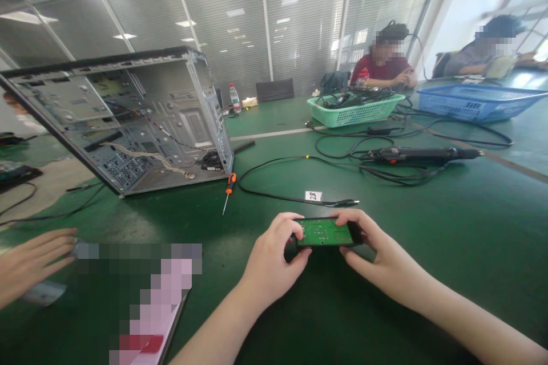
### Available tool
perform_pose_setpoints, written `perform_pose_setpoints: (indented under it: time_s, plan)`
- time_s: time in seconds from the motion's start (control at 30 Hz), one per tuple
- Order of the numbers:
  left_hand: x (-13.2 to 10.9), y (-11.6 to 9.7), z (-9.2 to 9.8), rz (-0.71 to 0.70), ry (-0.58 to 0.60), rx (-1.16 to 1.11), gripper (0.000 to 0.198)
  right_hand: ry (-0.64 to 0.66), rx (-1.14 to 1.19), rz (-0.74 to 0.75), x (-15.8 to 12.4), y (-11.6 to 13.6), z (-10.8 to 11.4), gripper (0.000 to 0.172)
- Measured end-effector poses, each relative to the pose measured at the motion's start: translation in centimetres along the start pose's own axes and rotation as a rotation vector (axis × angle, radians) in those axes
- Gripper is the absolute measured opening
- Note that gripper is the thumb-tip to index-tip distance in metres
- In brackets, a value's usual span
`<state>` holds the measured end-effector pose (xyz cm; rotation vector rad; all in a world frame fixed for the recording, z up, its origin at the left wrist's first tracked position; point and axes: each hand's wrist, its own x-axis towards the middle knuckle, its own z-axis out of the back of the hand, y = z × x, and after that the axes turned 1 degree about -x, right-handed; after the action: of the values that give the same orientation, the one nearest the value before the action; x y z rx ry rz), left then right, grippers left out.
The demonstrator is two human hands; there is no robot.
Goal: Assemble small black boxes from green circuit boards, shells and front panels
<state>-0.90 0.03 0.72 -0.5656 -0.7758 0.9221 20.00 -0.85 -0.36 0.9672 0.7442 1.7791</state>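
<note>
Got an open PC case (197,125) and orange screwdriver (230,185) off left, plus a cable (342,203) just beyond the green circuit board (323,232) clamped between left hand (272,251) and right hand (372,239). Can't see underneath, or all of another person's hand (36,262), cut off at left. Got a green surface (449,217) below, blinds (308,28) behind.

The person's bare forearms (218,319) reach inward; left hand (270,251) and right hand (371,246) face each other, fingers (291,227) curled, thumbs (302,259) lower.

Circuit board (325,232) before cable (342,203), computer case (171,111) left, baskets (357,117) behind
</note>
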Motion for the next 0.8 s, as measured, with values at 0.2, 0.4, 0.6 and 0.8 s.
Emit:
perform_pose_setpoints:
  time_s: [0.2, 0.4, 0.6, 0.8]
  plan:
    - [0.07, -0.02, 0.10, -0.055, -0.048, 0.121, 0.021, -0.027, -0.212, 0.072, -0.46, -0.19, -0.14, 0.041]
    - [-0.04, 0.16, 0.05, -0.070, -0.055, 0.152, 0.021, -0.028, -0.224, 0.116, -0.32, -0.19, -0.13, 0.038]
    - [-0.11, 0.49, -0.34, 0.096, -0.013, 0.009, 0.033, -0.004, -0.119, -0.083, -0.20, -0.36, -0.16, 0.044]
    - [0.03, 0.79, -0.43, 0.221, 0.035, -0.036, 0.057, 0.055, -0.063, -0.150, 0.00, -0.71, -0.32, 0.046]
